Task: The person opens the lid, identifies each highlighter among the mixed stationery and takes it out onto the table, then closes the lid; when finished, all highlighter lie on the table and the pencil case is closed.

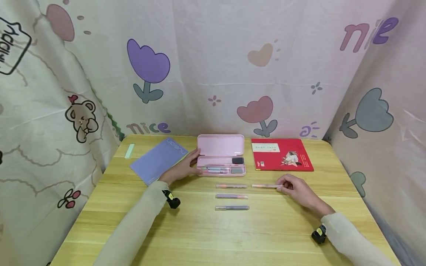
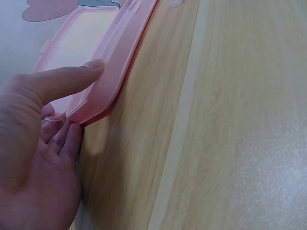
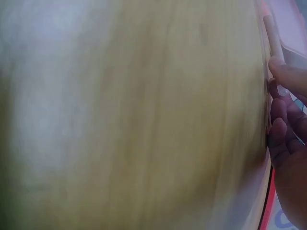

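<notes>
An open pink pencil case (image 1: 220, 145) stands at the back middle of the table with its lid raised. My left hand (image 1: 181, 169) grips its left end; in the left wrist view the thumb (image 2: 72, 79) lies along the front wall, other fingers at the end wall. Pens, a black block and a grey block lie in the case. My right hand (image 1: 297, 190) pinches the right end of a slim pale pen (image 1: 264, 186), also visible in the right wrist view. Left of it lies a pinkish pen (image 1: 231, 186), with two purplish pens (image 1: 232, 196) below in a column.
A blue-purple notebook (image 1: 159, 159) lies at the left, partly behind my left forearm. Beyond it is a pale green strip (image 1: 129, 151). At the back right rests a red book (image 1: 283, 155). A patterned curtain (image 1: 206, 74) hangs behind the wooden table (image 1: 233, 240).
</notes>
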Demonstrator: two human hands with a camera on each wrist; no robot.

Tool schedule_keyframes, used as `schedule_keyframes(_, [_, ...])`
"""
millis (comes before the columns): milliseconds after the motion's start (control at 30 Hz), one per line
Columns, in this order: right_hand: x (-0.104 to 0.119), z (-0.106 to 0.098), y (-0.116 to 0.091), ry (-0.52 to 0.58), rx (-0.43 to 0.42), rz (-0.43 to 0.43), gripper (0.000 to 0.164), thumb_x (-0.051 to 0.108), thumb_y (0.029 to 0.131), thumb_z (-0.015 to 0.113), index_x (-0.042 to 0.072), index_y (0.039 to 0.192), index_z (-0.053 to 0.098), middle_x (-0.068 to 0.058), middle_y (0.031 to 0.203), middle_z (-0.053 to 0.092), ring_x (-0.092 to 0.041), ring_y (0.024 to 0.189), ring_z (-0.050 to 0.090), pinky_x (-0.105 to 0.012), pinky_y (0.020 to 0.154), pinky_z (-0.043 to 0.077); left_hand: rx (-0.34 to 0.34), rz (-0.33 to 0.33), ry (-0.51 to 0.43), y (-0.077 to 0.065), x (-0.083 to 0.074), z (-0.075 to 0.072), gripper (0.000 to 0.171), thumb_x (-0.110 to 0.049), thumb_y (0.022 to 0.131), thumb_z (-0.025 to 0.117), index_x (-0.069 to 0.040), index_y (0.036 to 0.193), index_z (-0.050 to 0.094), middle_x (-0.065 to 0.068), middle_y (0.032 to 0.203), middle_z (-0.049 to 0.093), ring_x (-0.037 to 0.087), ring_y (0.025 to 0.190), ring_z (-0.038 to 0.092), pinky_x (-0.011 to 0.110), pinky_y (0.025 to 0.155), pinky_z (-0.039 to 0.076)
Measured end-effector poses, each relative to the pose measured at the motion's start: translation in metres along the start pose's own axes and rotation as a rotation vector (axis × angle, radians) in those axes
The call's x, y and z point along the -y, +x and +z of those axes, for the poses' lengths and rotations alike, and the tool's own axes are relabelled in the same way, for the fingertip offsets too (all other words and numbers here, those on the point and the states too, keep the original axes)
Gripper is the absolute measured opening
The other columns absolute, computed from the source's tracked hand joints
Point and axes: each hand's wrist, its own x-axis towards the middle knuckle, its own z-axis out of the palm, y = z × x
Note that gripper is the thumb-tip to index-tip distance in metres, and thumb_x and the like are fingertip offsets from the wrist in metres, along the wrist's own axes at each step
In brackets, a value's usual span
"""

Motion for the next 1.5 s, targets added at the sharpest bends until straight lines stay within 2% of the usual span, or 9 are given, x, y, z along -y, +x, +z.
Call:
schedule_keyframes(200, [-0.0007, -0.0013, -0.0006, -0.038, -0.002, -0.010, 0.013, 0.014, 0.096, 0.084, 0.019, 0.106, 0.076, 0.003, 0.096, 0.062, -0.010, 0.082, 0.053, -0.021, 0.068, 0.046, -0.003, 0.004, 0.021, 0.0005, -0.0006, -0.0003, 0.114, -0.033, 0.097, 0.084, -0.014, 0.176, 0.004, 0.009, 0.186, -0.005, 0.035, 0.170, 0.017, 0.048, 0.139, 0.014])
schedule_keyframes(367, [0.0027, -0.0021, -0.0006, -0.040, -0.007, -0.017, 0.011, 0.016, 0.097, 0.084, 0.018, 0.104, 0.077, 0.002, 0.095, 0.063, -0.009, 0.082, 0.053, -0.021, 0.068, 0.045, 0.001, 0.020, 0.000, -0.0001, -0.0022, 0.0004, 0.112, -0.027, 0.098, 0.083, -0.011, 0.176, 0.004, 0.013, 0.185, -0.004, 0.038, 0.169, 0.018, 0.049, 0.139, 0.015])
schedule_keyframes(633, [0.0045, -0.0020, -0.0005, -0.052, -0.008, -0.035, 0.010, 0.017, 0.097, 0.084, 0.018, 0.104, 0.077, 0.003, 0.096, 0.064, -0.008, 0.082, 0.053, -0.021, 0.068, 0.046, 0.002, 0.005, -0.003, -0.0015, -0.0037, 0.0012, 0.114, -0.030, 0.097, 0.084, -0.015, 0.176, 0.004, 0.011, 0.186, -0.004, 0.036, 0.170, 0.016, 0.048, 0.139, 0.015])
schedule_keyframes(800, [0.0027, -0.0013, -0.0002, -0.048, -0.008, -0.023, 0.010, 0.016, 0.097, 0.084, 0.018, 0.103, 0.077, 0.003, 0.095, 0.064, -0.008, 0.082, 0.053, -0.021, 0.068, 0.046, -0.001, 0.009, 0.004, -0.0013, -0.0032, 0.0010, 0.114, -0.030, 0.097, 0.084, -0.014, 0.176, 0.004, 0.011, 0.185, -0.004, 0.036, 0.170, 0.016, 0.049, 0.139, 0.013])
schedule_keyframes(1000, [-0.0008, -0.0014, 0.0004, -0.051, 0.007, 0.002, 0.012, 0.016, 0.096, 0.084, 0.020, 0.105, 0.076, 0.003, 0.096, 0.063, -0.009, 0.083, 0.054, -0.021, 0.070, 0.047, -0.007, -0.015, 0.005, 0.0002, -0.0017, 0.0013, 0.114, -0.033, 0.096, 0.084, -0.019, 0.177, 0.005, 0.007, 0.186, -0.004, 0.033, 0.171, 0.013, 0.048, 0.140, 0.012])
schedule_keyframes(1500, [0.0006, -0.0028, 0.0012, -0.017, -0.003, 0.035, 0.020, 0.025, 0.095, 0.087, 0.018, 0.111, 0.078, 0.001, 0.101, 0.066, -0.013, 0.086, 0.056, -0.022, 0.072, 0.049, -0.009, -0.013, 0.015, 0.0004, -0.0009, 0.0015, 0.113, -0.033, 0.097, 0.084, -0.017, 0.177, 0.005, 0.008, 0.186, -0.005, 0.034, 0.172, 0.007, 0.051, 0.140, 0.009])
